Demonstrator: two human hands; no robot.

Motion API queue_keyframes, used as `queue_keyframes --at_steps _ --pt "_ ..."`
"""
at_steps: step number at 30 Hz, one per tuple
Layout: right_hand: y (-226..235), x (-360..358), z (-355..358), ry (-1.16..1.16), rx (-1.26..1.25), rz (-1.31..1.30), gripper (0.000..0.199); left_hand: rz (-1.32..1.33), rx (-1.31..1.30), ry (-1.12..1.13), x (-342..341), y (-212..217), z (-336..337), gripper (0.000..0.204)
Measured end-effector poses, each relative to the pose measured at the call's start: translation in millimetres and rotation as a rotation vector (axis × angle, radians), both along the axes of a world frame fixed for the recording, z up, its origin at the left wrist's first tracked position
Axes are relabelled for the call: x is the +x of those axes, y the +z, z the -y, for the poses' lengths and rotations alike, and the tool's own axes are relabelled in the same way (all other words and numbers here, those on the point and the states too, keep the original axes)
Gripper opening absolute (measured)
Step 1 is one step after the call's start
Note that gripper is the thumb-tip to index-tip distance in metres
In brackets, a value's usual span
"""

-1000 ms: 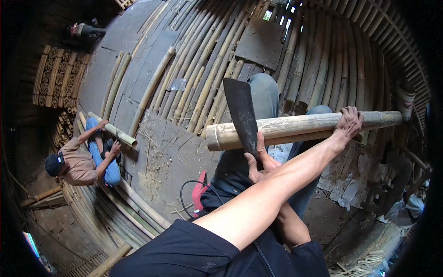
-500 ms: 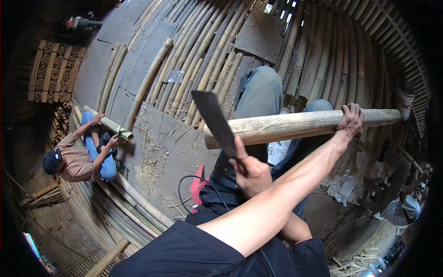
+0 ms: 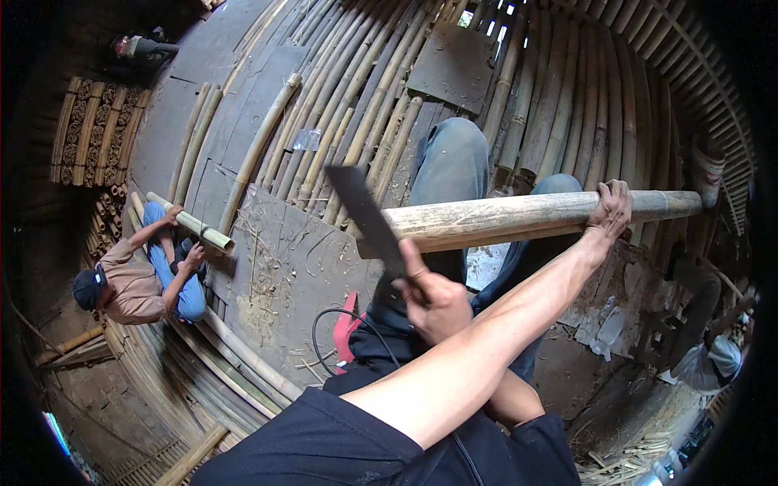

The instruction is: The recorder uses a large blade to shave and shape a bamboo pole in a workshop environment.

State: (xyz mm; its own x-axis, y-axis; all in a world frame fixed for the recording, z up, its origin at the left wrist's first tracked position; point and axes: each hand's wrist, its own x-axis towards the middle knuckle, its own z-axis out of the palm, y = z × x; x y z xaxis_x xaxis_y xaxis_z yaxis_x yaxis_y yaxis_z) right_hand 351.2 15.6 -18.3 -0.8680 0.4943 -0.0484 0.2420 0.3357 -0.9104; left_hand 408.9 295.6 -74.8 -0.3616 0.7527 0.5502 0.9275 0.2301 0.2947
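Observation:
A thick pale bamboo pole (image 3: 494,219) lies across my bent knees, its near end at the left and its far end reaching right. My left arm stretches over to the right, and my left hand (image 3: 612,212) is closed around the top of the pole. Beneath that arm, my right hand (image 3: 438,304) grips the handle of a machete (image 3: 363,212). The dark, broad blade slants up to the left, overlapping the pole's left end in view. Whether it touches the bamboo I cannot tell.
At the left a seated co-worker (image 3: 138,283) holds a split bamboo piece (image 3: 203,229). Several bamboo poles (image 3: 377,97) cover the floor ahead. A red object (image 3: 344,328) with a black cable lies beside my leg. Stacked bamboo bundles (image 3: 97,134) stand far left; a plastic bottle (image 3: 608,332) lies right.
My right hand and the machete have shifted slightly to the left, the blade now covering more of the pole's left end. My left hand keeps its hold and moves very little.

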Motion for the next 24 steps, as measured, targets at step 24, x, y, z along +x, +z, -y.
queue_keyframes --at_steps 24 --pt "-18.7 4.1 0.4 0.202 0.425 -0.082 0.078 0.487 -0.845 -0.428 -101.9 60.5 18.5 0.071"
